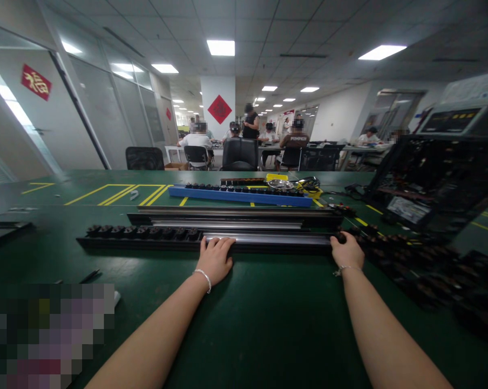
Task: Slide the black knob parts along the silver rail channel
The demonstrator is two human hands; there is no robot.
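Note:
A long black rail (282, 241) with a shiny grey channel lies crosswise on the green table before me. Several black roller-like parts (142, 233) fill its left stretch in a row. Just right of that row, my left hand (216, 260) rests on the rail, fingers stretched over it and slightly apart. My right hand (350, 253) is closed at the rail's right end, thumb and forefinger around a small black part (341, 237). Whether that part touches the rail, I cannot tell.
Behind lie more dark rails (236, 214) and a blue rail (239, 195) holding a row of black parts. Loose black parts (422, 265) are heaped at right, below an open black equipment case (430, 178). A dark pen-like tool (90, 276) lies at left. People sit farther back.

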